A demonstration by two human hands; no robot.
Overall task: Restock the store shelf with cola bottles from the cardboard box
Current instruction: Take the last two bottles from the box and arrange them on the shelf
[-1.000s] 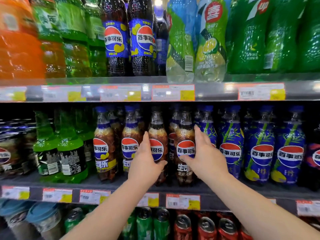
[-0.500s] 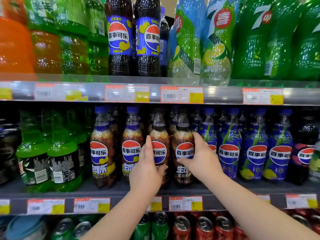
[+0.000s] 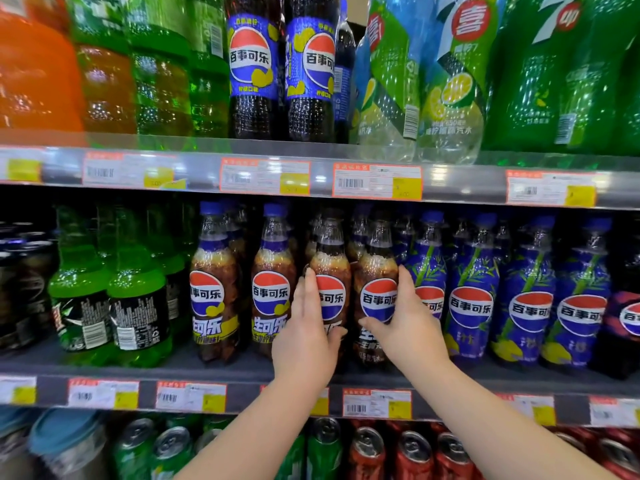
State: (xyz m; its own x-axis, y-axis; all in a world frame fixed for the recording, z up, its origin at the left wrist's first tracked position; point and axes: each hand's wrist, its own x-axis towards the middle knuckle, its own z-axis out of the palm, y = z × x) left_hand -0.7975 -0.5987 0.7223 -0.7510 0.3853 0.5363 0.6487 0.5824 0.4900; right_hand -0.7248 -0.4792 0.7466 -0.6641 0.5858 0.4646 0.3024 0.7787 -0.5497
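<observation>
Item: left bottle (image 3: pixel 332 268) and right bottle (image 3: pixel 377 299), cola, centre frame, side by side at the front of the middle shelf (image 3: pixel 207 370).
Your left hand (image 3: pixel 304 344): fingers laid up the left bottle's flank, thumb hooked across its front.
Your right hand (image 3: pixel 408 330): fingers wrapped round the right bottle, thumb across its label.
Box: not in view.
Risks: an uneven push could tip a bottle into the blue bottle (image 3: pixel 424 268) beside it. A slack grip could let one slide off the shelf edge towards the cans (image 3: pixel 367 448) below.
</observation>
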